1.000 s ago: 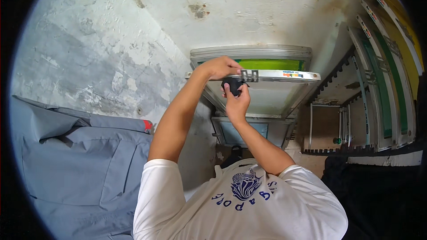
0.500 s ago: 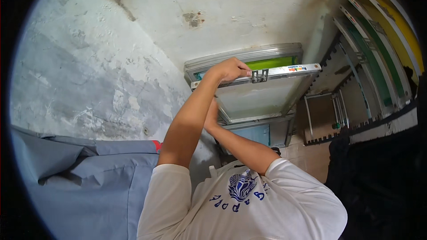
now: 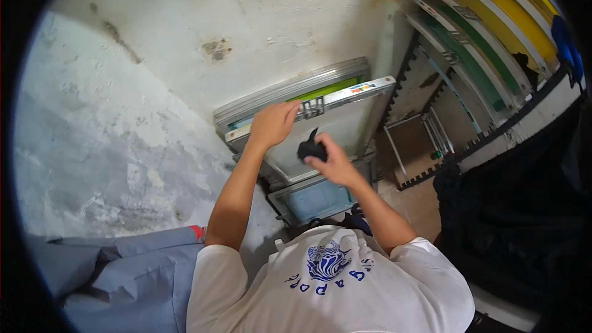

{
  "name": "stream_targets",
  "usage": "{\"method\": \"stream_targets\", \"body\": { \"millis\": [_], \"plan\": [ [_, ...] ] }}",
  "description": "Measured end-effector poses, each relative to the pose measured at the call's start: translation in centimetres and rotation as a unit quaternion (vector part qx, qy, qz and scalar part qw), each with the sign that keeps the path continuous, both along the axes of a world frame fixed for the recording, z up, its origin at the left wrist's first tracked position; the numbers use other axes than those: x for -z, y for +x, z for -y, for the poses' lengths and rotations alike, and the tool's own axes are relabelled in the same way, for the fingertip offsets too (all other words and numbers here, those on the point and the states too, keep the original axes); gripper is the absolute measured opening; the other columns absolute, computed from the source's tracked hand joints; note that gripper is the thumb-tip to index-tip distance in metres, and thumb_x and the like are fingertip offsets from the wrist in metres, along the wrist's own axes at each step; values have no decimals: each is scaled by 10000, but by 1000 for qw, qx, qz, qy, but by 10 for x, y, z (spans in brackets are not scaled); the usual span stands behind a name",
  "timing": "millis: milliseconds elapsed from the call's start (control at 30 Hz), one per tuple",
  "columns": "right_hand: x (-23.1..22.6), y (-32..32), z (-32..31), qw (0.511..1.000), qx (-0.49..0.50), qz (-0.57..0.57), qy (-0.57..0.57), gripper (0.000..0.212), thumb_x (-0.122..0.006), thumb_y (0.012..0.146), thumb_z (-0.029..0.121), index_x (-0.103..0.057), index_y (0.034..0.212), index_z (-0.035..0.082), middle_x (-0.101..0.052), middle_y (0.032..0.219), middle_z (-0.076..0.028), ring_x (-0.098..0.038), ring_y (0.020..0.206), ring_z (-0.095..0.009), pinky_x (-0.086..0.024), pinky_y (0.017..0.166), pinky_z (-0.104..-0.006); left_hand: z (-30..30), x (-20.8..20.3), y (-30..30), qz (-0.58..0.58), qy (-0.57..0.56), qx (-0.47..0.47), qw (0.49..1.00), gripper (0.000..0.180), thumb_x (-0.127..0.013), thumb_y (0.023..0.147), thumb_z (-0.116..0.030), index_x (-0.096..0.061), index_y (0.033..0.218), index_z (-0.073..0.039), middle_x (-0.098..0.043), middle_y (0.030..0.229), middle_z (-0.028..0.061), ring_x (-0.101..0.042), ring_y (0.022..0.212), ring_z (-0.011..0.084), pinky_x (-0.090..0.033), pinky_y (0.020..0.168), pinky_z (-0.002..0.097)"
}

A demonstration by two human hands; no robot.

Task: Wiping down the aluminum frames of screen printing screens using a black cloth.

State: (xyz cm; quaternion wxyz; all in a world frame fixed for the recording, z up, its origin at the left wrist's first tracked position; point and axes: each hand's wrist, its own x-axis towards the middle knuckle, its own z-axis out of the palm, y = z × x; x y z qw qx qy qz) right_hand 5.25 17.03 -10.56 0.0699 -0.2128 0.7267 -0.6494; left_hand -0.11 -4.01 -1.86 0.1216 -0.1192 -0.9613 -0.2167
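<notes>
Before peeling wall (image 3: 132,166), silver frame (image 3: 344,95), long edge aslant toward upper right

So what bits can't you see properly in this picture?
All in the head view:
- Black object: the right hand covers one side, so I can't tell what it is.
- Frames behind: mostly hidden by the front framed panel.
- Grey cloth: cut off by the dark rim and lower edge.
</notes>
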Motion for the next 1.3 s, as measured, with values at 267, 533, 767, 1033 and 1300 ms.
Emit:
{"method": "stream_targets", "body": {
  "millis": [267, 533, 767, 1033, 1300],
  "plan": [
    [-108, -72, -55, 972, 173, -147, 64, 328, -789, 947, 208, -696, 1185, 1, -735, 911, -137, -673, 813, -164, -542, 755, -326, -11, -3, 26, -46, -3, -86, 995, 282, -590, 1039, -354, -779, 1130, -165, -768, 1073, 99, -717, 990, 358, -562, 823, 477],
    [-95, -82, -28, 928, 71, -238, 278, 204, -721, 958, 208, -731, 1104, 64, -703, 936, -213, -672, 916, -456, -528, 793, -544, 17, 2, 34, -48, 29, -193, 980, 298, -653, 1005, -392, -781, 1113, -146, -781, 1063, 71, -738, 960, 308, -569, 819, 427],
    [-101, -115, -120, 934, 144, -186, 270, 215, -690, 975, 217, -710, 1077, 28, -722, 995, -256, -664, 947, -507, -539, 795, -544, 23, -1, 45, -62, 44, -252, 965, 318, -661, 995, -414, -783, 1121, -148, -787, 1047, 64, -746, 885, 275, -572, 788, 413],
    [-58, -109, -111, 948, 198, -228, 102, 212, -681, 992, 169, -637, 1010, -38, -681, 942, -302, -637, 917, -534, -503, 763, -559, 32, -16, 49, -38, 30, -270, 962, 335, -667, 993, -455, -790, 1110, -166, -793, 1026, 79, -747, 871, 291, -573, 785, 401],
    [-53, -101, -101, 935, 213, -281, 22, 174, -671, 1007, 122, -651, 1054, -44, -688, 910, -249, -668, 871, -483, -524, 733, -478, 17, -15, 52, -100, 177, -96, 974, 389, -574, 1108, -316, -749, 1128, 31, -795, 1045, 176, -755, 989, 245, -552, 888, 347]
  ]
}}
